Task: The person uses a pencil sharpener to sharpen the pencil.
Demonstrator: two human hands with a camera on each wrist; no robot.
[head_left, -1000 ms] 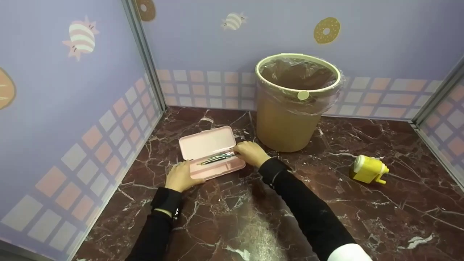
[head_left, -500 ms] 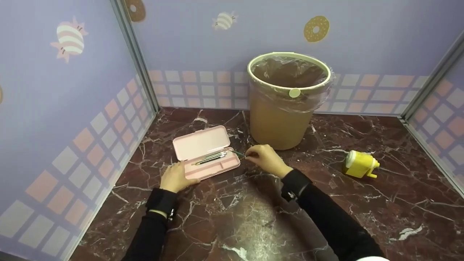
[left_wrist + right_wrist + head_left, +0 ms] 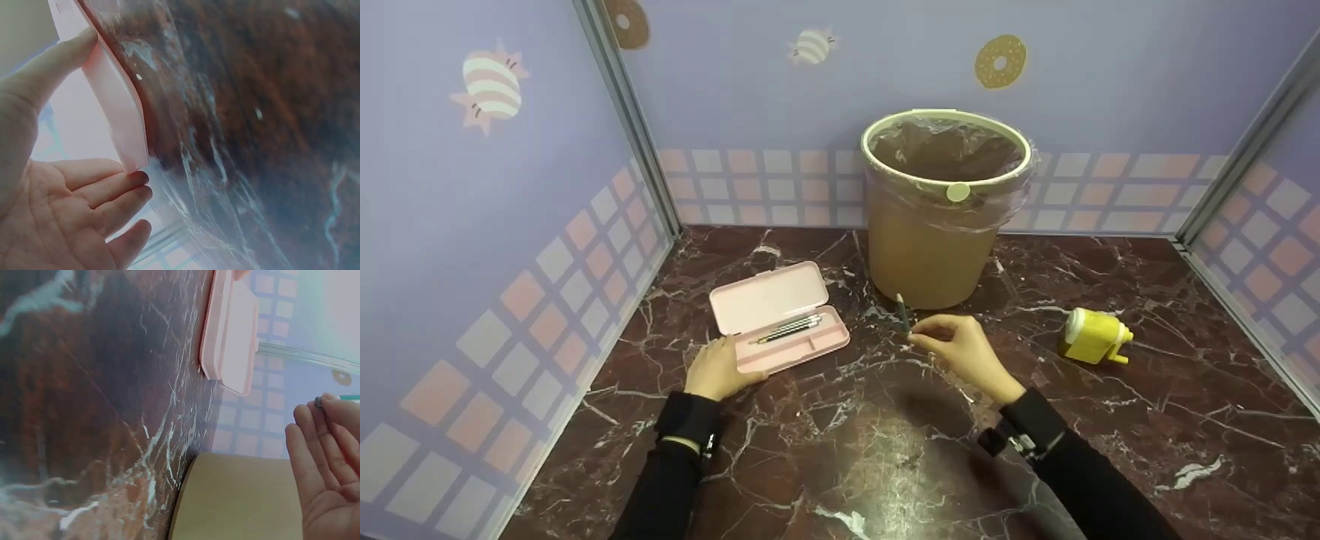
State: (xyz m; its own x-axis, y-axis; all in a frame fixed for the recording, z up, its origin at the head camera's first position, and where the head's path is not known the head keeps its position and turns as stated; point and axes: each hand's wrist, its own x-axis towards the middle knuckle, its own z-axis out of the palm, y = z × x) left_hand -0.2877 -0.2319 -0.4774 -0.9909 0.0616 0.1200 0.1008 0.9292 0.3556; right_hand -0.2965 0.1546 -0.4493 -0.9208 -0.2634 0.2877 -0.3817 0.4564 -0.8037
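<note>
An opened pink pencil case (image 3: 831, 342) lies on the dark red marbled table, its lid folded back. Several pencils (image 3: 789, 330) lie in its rear compartment. My left hand (image 3: 714, 369) holds the case's left end; in the left wrist view, the thumb is against the front wall and the fingers (image 3: 121, 194) touch the end corner. To the right of the case, my right hand (image 3: 964, 352) pinches a short dark green pencil (image 3: 904, 315) between thumb and fingertips, light tip upward. The right wrist view shows the pencil's grey end (image 3: 318, 402) at the fingertips.
A tan waste bin (image 3: 926, 255) with a clear plastic liner stands behind the right hand. A yellow hand-crank pencil sharpener (image 3: 1093, 336) sits farther right. Patterned purple panels (image 3: 750, 90) wall in the table at the back and sides.
My right hand has drawn the green pencil out of the case, moved right with it and turned it tip up. The left hand has stayed at the case. The head view has shifted slightly.
</note>
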